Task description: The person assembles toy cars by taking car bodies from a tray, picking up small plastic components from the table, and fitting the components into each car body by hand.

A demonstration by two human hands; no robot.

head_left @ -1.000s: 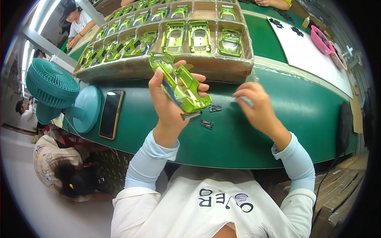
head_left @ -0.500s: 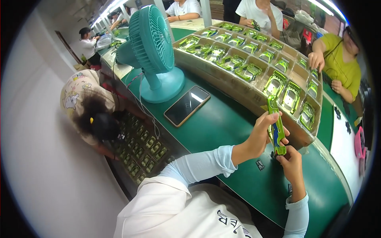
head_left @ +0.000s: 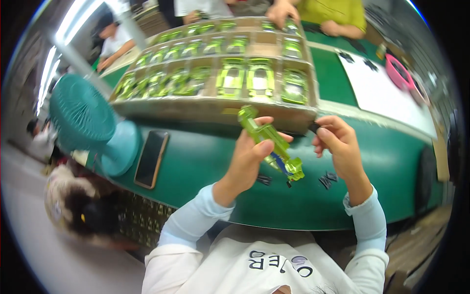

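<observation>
My left hand (head_left: 247, 159) is closed around a shiny green toy car body (head_left: 269, 137), which it holds tilted above the green table. A blue patch shows on the car body's side, and a small dark bit is at its lower end. To its right, apart from it, my right hand (head_left: 342, 147) pinches a small black plastic part (head_left: 314, 127) between thumb and fingers. Beneath the hands lie a small pile of black parts (head_left: 328, 180) and another dark piece (head_left: 264, 180).
A divided cardboard box (head_left: 196, 109) of green car bodies stands just beyond my hands. At left are a teal fan (head_left: 81, 112) and a phone (head_left: 151, 159). A white board (head_left: 377, 93) and pink basket (head_left: 399, 71) lie far right. Co-workers sit across; one's hand (head_left: 282, 13) reaches into the box.
The view has swung to the right. My right hand has left the car body's lower end and now holds a black part away from it. My left hand still grips the car body.
</observation>
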